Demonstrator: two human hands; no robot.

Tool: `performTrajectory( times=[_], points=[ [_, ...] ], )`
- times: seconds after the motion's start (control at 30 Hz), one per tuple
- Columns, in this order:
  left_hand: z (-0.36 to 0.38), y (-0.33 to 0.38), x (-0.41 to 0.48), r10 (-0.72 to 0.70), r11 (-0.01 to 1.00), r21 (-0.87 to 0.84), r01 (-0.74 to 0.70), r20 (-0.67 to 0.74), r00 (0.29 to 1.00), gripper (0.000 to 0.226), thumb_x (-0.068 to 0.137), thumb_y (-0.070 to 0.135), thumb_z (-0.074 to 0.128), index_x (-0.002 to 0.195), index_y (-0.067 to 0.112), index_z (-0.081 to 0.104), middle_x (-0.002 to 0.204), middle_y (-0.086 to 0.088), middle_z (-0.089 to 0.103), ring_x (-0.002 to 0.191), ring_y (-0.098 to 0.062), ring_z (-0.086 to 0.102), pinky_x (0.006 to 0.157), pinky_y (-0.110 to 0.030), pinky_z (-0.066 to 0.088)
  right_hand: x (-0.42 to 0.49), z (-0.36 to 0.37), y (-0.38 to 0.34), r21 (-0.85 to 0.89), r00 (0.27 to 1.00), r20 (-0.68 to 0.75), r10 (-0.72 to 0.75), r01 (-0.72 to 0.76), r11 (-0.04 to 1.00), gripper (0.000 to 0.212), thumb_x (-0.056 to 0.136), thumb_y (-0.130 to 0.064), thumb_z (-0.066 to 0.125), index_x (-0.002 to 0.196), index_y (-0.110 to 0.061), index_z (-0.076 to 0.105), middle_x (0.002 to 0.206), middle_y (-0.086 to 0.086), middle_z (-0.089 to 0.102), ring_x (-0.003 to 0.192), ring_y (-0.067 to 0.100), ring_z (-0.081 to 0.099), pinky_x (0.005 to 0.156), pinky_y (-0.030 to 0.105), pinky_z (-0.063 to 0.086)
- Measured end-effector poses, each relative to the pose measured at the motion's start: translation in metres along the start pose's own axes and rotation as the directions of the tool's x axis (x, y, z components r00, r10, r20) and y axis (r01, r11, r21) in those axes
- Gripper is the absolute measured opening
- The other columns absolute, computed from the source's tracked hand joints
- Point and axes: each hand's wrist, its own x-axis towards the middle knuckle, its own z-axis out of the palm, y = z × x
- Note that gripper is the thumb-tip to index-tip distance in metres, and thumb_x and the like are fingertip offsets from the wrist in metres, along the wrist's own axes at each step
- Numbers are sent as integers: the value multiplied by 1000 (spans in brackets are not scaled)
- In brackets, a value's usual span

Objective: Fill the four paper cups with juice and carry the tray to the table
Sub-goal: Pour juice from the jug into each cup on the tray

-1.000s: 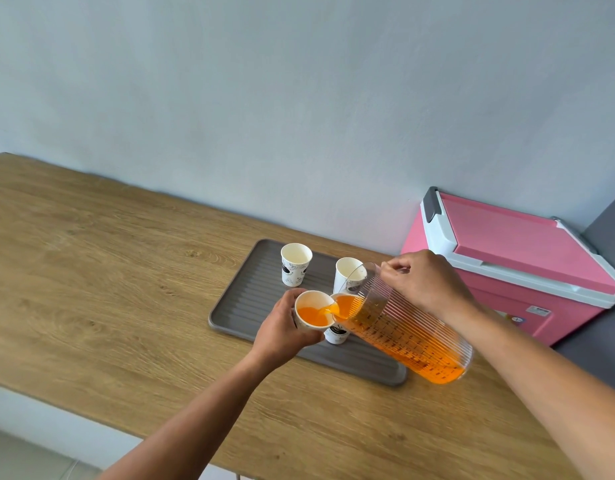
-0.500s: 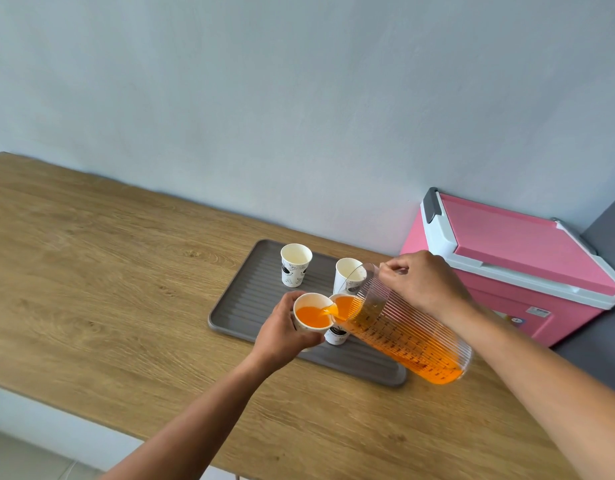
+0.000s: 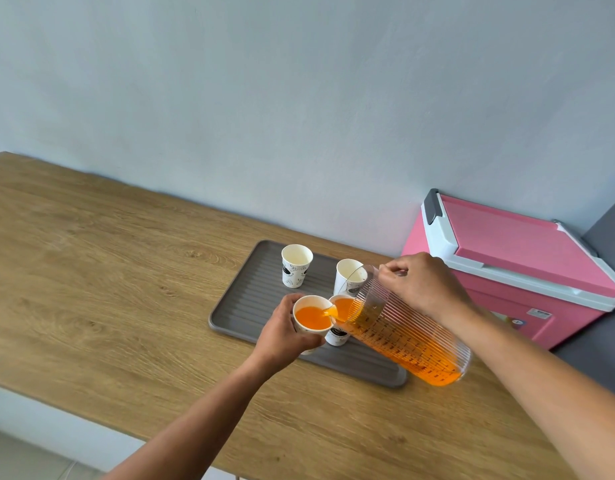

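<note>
A plain, pale blue-grey painted wall fills the upper half of the view, evenly lit by soft light. Against it stands a long wooden table with a light oak grain — its near edge runs diagonally. Right of the table sits a pink plastic cooler box with a white-rimmed lid; beyond that box, a dark grey surface.

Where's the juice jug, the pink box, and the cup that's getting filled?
jug (image 3: 403, 336), head view, on its ribbed side.
pink box (image 3: 517, 237), head view, on its lid.
cup (image 3: 311, 317), head view, on the juice inside it.
</note>
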Motion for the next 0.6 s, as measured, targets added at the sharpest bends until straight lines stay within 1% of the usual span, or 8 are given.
performTrajectory(
  times=[0.1, 0.2, 0.27, 0.4, 0.6],
  points=[
    [0, -1, 0, 0, 1000, 1, 0, -1, 1000, 72, 62, 28, 88, 120, 36, 47, 111, 12, 63, 100, -3, 60, 83, -25, 51, -1, 0, 0, -1, 1000, -3, 6, -6, 1000, 29, 87, -51, 58, 92, -30, 78, 82, -11, 75, 77, 11, 67, 71, 28, 53],
    [1, -1, 0, -4, 1000, 0, 4, 0, 1000, 72, 62, 28, 88, 121, 36, 46, 110, 13, 62, 100, -3, 60, 86, -28, 52, -2, 0, 0, 0, 1000, -7, 8, -8, 1000, 28, 87, -50, 59, 91, -31, 78, 78, -11, 73, 74, 10, 66, 65, 26, 47],
    [1, 0, 0, -4, 1000, -1, 4, 4, 1000, 72, 63, 28, 88, 121, 36, 46, 111, 12, 62, 101, -4, 60, 86, -29, 53, -3, 0, -2, -1, 1000, -4, 7, -7, 1000, 28, 88, -50, 59, 92, -31, 78, 80, -12, 73, 74, 9, 66, 64, 25, 44],
    [1, 0, -1, 0, 1000, 2, 0, 9, 1000, 73, 63, 29, 88, 122, 36, 45, 112, 13, 61, 102, -5, 60, 87, -29, 53, -4, 0, -2, 1, 1000, 6, 7, -7, 1000, 29, 88, -50, 58, 94, -30, 78, 82, -13, 73, 74, 8, 66, 66, 25, 49],
    [1, -1, -1, -2, 1000, 8, 2, 17, 1000, 75, 63, 30, 88, 124, 35, 44, 114, 13, 60, 103, -6, 59, 87, -29, 53, -6, -1, -3, 6, 1000, 10, 9, -9, 1000, 29, 88, -50, 59, 94, -29, 78, 79, -14, 70, 77, 8, 66, 73, 29, 54]
  ],
)
